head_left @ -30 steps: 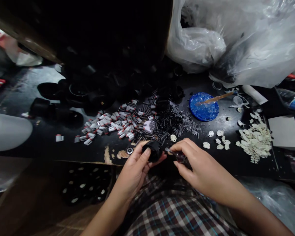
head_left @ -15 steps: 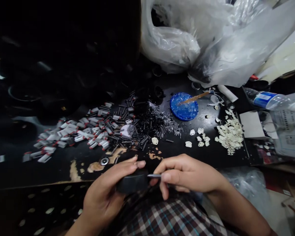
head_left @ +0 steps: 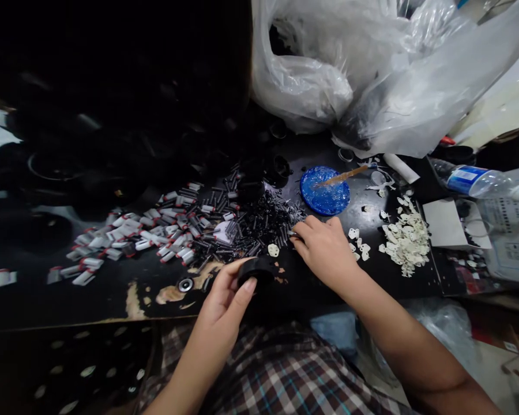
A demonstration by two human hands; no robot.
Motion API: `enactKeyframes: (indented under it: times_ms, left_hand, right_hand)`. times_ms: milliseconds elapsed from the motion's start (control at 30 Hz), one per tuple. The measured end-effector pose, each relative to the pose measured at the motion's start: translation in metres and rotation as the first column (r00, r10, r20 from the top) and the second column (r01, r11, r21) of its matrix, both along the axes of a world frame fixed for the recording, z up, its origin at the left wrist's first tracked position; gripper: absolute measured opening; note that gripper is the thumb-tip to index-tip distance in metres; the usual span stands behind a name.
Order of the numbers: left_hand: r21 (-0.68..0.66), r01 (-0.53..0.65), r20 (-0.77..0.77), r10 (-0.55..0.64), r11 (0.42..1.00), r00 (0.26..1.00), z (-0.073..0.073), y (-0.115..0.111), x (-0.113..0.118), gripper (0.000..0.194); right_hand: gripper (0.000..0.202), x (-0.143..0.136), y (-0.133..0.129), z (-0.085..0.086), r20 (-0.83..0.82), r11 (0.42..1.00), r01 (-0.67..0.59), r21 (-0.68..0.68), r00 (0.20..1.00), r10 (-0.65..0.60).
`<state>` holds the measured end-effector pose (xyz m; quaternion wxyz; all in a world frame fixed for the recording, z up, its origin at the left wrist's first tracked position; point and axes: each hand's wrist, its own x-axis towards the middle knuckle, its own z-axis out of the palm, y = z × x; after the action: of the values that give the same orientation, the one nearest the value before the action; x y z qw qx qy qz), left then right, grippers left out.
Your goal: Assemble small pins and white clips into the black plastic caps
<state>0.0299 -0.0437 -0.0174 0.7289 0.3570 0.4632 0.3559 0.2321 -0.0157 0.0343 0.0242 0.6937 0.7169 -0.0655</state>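
A round black part (head_left: 256, 272) is gripped between the fingers and thumb of my left hand (head_left: 227, 300), just over the front edge of the table. My right hand (head_left: 324, 248) has its fingers closed on a thin metal tool (head_left: 293, 233), of which only the tip shows. That tip is at the right side of a heap of black springs (head_left: 263, 222). One cream plate (head_left: 273, 250) lies between the two hands. A heap of cream plates (head_left: 406, 236) is to the right of my right hand.
Grey pieces with red ends (head_left: 142, 230) are piled on the left. A blue lid (head_left: 324, 190) with a wooden stick (head_left: 346, 175) lies behind my right hand. Plastic bags (head_left: 311, 86) stand at the back, a bottle (head_left: 476, 180) at the right. A metal ring (head_left: 184, 285) sits near the front edge.
My right hand has moved away from the black part, forward to the springs, with the thin tool. My left hand has raised and turned the black part, moving it slightly right.
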Motion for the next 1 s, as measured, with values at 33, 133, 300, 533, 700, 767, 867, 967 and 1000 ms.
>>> enactKeyframes:
  times_ms: [33, 133, 300, 533, 700, 767, 867, 967, 1000]
  left_hand:
    - [0.001, -0.003, 0.001, 0.003, 1.0, 1.0, 0.0, 0.0, 0.0, 0.028]
    - [-0.011, -0.02, 0.001, 0.02, 1.0, 1.0, 0.002, 0.001, 0.001, 0.029]
    - [-0.164, -0.124, 0.15, 0.149, 0.979, 0.977, 0.018, 0.006, 0.009, 0.022]
    - [-0.292, -0.119, 0.286, 0.206, 0.949, 0.936, 0.032, 0.01, 0.021, 0.019]
    - [-0.196, -0.216, 0.218, 0.257, 0.957, 0.941, 0.03, 0.006, 0.019, 0.02]
    - [-0.233, -0.186, 0.24, 0.242, 0.955, 0.94, 0.03, 0.006, 0.018, 0.021]
    - [-0.268, -0.14, 0.28, 0.216, 0.953, 0.935, 0.032, 0.006, 0.018, 0.025]
    - [-0.298, -0.082, 0.271, 0.167, 0.951, 0.948, 0.036, 0.003, 0.018, 0.031]
    - [-0.313, -0.066, 0.264, 0.154, 0.947, 0.952, 0.037, 0.002, 0.019, 0.032]
  right_hand:
    - [0.013, -0.001, 0.001, 0.0, -0.003, 1.0, -0.018, -0.005, 1.0, 0.018]
    - [0.012, -0.002, 0.003, 0.001, -0.028, 0.999, -0.042, -0.022, 0.999, 0.041]
    - [0.01, -0.007, -0.006, 0.006, -0.192, 0.999, -0.033, -0.04, 0.981, 0.024]
    - [0.007, -0.023, -0.027, 0.015, -0.592, 0.996, 0.027, 0.088, 0.805, 0.031]
    - [0.004, -0.026, -0.029, 0.016, -0.66, 0.992, 0.104, 0.066, 0.75, -0.035]
    - [0.008, -0.027, -0.03, 0.019, -0.683, 0.991, 0.118, 0.062, 0.729, -0.044]
    - [0.007, -0.028, -0.033, 0.022, -0.712, 0.985, 0.116, 0.124, 0.702, 0.007]
    - [0.005, -0.03, -0.034, 0.021, -0.643, 0.972, 0.069, 0.225, 0.76, 0.095]
    - [0.006, -0.031, -0.034, 0.02, -0.603, 0.966, 0.055, 0.254, 0.79, 0.113]
